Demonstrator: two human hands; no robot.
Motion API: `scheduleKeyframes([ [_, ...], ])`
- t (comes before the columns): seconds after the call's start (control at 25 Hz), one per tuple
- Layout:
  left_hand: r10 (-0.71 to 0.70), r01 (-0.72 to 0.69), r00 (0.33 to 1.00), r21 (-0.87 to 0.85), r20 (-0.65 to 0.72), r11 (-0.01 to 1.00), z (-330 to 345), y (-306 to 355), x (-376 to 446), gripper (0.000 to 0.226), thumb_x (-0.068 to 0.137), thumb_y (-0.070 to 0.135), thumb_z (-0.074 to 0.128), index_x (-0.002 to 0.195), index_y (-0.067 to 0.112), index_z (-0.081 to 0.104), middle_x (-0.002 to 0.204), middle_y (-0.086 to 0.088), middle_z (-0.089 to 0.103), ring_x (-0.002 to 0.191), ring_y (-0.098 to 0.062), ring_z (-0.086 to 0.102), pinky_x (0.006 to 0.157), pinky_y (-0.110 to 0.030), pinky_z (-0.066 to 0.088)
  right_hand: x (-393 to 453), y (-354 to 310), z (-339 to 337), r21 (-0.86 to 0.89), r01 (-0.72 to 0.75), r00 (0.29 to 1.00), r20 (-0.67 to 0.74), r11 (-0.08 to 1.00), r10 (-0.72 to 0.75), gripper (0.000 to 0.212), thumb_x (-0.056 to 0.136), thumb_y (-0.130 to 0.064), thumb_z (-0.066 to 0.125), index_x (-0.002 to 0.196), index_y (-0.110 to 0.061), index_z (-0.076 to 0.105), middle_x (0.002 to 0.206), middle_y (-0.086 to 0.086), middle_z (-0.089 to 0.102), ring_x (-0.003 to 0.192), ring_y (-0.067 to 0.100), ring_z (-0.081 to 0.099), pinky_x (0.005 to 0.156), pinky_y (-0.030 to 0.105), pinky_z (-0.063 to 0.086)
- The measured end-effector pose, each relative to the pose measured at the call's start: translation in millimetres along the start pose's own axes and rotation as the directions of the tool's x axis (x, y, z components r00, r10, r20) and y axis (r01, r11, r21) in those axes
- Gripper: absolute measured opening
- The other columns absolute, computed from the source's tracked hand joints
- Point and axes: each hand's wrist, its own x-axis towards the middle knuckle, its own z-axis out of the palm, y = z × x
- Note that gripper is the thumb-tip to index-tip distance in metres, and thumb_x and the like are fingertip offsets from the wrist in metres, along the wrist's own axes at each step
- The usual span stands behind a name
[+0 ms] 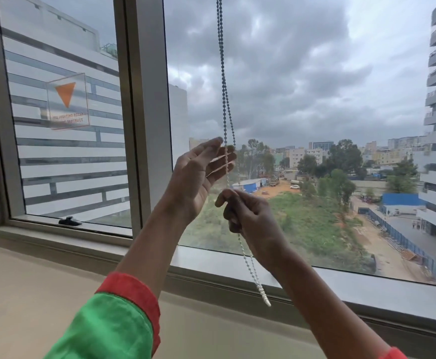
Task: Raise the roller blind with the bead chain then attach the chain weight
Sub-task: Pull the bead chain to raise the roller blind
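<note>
The bead chain (221, 73) is hanging from the top centre of the frame down past the middle, its two strands running close together in front of the window glass (315, 86) and ending in a small loop near the lower centre, above the sill (367, 288). The right hand (248, 216), just below centre, is pinching one strand with fingers closed on it, while the left hand (198, 174), just beside and above it, is standing open with fingers spread, the chain passing across its fingertips without being gripped. No blind fabric is showing in the glass, so the raising is probably nearly finished or done; I cannot tell for sure. The chain weight is not in sight. To pull well, the person should be drawing one strand straight down in line with its hang, keeping both strands apart and untwisted, and taking hand-over-hand grips rather than jerking.
</note>
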Motion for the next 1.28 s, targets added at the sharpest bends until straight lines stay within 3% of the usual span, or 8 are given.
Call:
scheduleKeyframes([
  [0.12, 0.037, -0.037, 0.999, -0.002, 0.030, 0.999, 19, 15, 15, 0.023, 0.095, 0.021, 0.049, 0.108, 0.005, 0.060, 0.080, -0.007, 0.072, 0.074, -0.017, 0.069, 0.071, -0.030, 0.058, -15, 23, 8, 0.029, -0.034, 0.999, 0.011, 0.999, 0.034, 0.035, 0.095, -0.017, 0.047, 0.066, -0.018, 0.065, 0.044, -0.010, 0.035, 0.043, 0.007, 0.027, 0.044, 0.020, 0.023],
  [0.24, 0.098, -0.090, 0.992, 0.091, -0.085, 0.992, 24, 10, 19, 0.023, 0.097, 0.023, 0.047, 0.106, 0.016, 0.066, 0.052, 0.005, 0.046, 0.044, -0.006, 0.035, 0.043, -0.018, 0.028, -24, 38, 7, 0.043, -0.063, 0.997, 0.054, 0.997, 0.061, 0.037, 0.096, -0.015, 0.046, 0.064, -0.020, 0.065, 0.044, -0.011, 0.034, 0.042, 0.006, 0.026, 0.043, 0.017, 0.023],
  [0.48, 0.151, -0.142, 0.981, 0.079, -0.122, 0.987, 12, -18, -2, 0.024, 0.095, 0.023, 0.051, 0.084, 0.025, 0.073, 0.044, 0.013, 0.040, 0.041, -0.004, 0.028, 0.040, -0.017, 0.024, -25, 44, -16, -0.086, -0.179, 0.969, 0.154, 0.980, 0.191, 0.027, 0.092, -0.028, 0.047, 0.086, -0.017, 0.071, 0.049, -0.007, 0.049, 0.044, 0.007, 0.038, 0.045, 0.016, 0.031],
  [0.64, 0.084, -0.081, 0.992, 0.031, -0.094, 0.996, -7, -44, -23, 0.023, 0.094, 0.024, 0.051, 0.086, 0.024, 0.073, 0.047, 0.013, 0.039, 0.043, -0.004, 0.030, 0.043, -0.017, 0.027, -10, 27, -24, 0.038, -0.283, 0.950, 0.152, 0.958, 0.275, 0.056, 0.085, -0.045, 0.040, 0.116, -0.003, 0.059, 0.098, 0.020, 0.065, 0.088, 0.023, 0.061, 0.080, 0.032, 0.047],
  [0.76, -0.001, 0.001, 0.995, 0.000, -0.097, 1.000, -18, -71, -46, 0.020, 0.090, 0.027, 0.053, 0.085, 0.024, 0.073, 0.047, 0.011, 0.040, 0.045, -0.005, 0.031, 0.044, -0.016, 0.030, 17, -10, -19, 0.095, -0.173, 0.979, 0.127, 0.980, 0.160, 0.046, 0.095, -0.030, 0.038, 0.121, 0.004, 0.054, 0.113, 0.029, 0.061, 0.102, 0.033, 0.060, 0.094, 0.043, 0.047],
  [0.88, -0.071, 0.077, 0.990, 0.042, -0.124, 0.996, -24, -95, -69, 0.020, 0.087, 0.030, 0.055, 0.084, 0.026, 0.074, 0.049, 0.011, 0.038, 0.046, -0.005, 0.031, 0.046, -0.017, 0.029, 43, -48, -10, 0.094, -0.083, 0.992, 0.098, 0.992, 0.073, 0.033, 0.098, -0.018, 0.040, 0.120, 0.003, 0.054, 0.095, 0.018, 0.065, 0.085, 0.030, 0.063, 0.077, 0.038, 0.054],
  [1.0, -0.081, 0.091, 0.991, 0.090, -0.107, 0.992, -26, -103, -74, 0.021, 0.088, 0.030, 0.055, 0.084, 0.024, 0.074, 0.048, 0.011, 0.034, 0.045, -0.006, 0.028, 0.045, -0.016, 0.027, 50, -59, 1, -0.008, -0.062, 0.996, 0.057, 0.998, 0.063, 0.028, 0.097, -0.009, 0.041, 0.117, 0.002, 0.057, 0.072, 0.011, 0.058, 0.061, 0.021, 0.050, 0.057, 0.031, 0.043],
  [1.28, -0.148, 0.133, 0.989, 0.303, 0.028, 0.944, -30, -86, -54, 0.026, 0.096, 0.025, 0.047, 0.099, 0.018, 0.072, 0.053, 0.006, 0.049, 0.049, -0.005, 0.038, 0.047, -0.013, 0.030, 41, -52, -2, -0.064, 0.054, 0.996, -0.065, 0.997, -0.058, 0.021, 0.094, -0.002, 0.044, 0.100, 0.005, 0.063, 0.058, 0.006, 0.042, 0.052, 0.013, 0.035, 0.051, 0.025, 0.029],
])
